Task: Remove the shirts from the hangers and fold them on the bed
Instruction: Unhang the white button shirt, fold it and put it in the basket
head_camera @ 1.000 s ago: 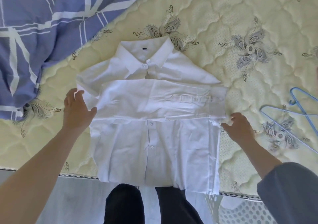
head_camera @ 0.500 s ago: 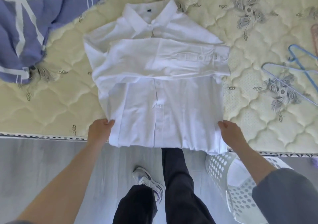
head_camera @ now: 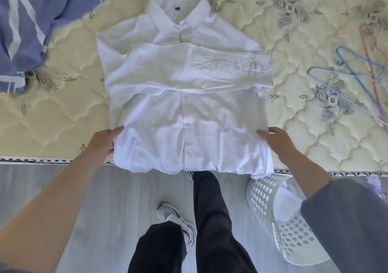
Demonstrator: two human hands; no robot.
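A white collared shirt (head_camera: pixel 189 88) lies front-up on the cream quilted mattress (head_camera: pixel 63 113), collar at the far end, both sides folded in and a sleeve laid across the chest. Its hem hangs slightly over the near bed edge. My left hand (head_camera: pixel 102 141) grips the lower left edge of the shirt, thumb on top of the cloth. On the opposite side my right hand (head_camera: pixel 275 139) holds the lower right edge the same way. A blue hanger (head_camera: pixel 354 77) and a pink hanger (head_camera: pixel 369 42) lie bare on the mattress at the right.
A blue blanket with white stripes (head_camera: pixel 27 27) is bunched at the far left of the bed. A white perforated laundry basket (head_camera: pixel 289 226) stands on the grey floor at the right, beside my legs (head_camera: pixel 210 220).
Both hands slid down from the shirt's sleeve level to its lower edges and took hold there. The view tilted toward the floor.
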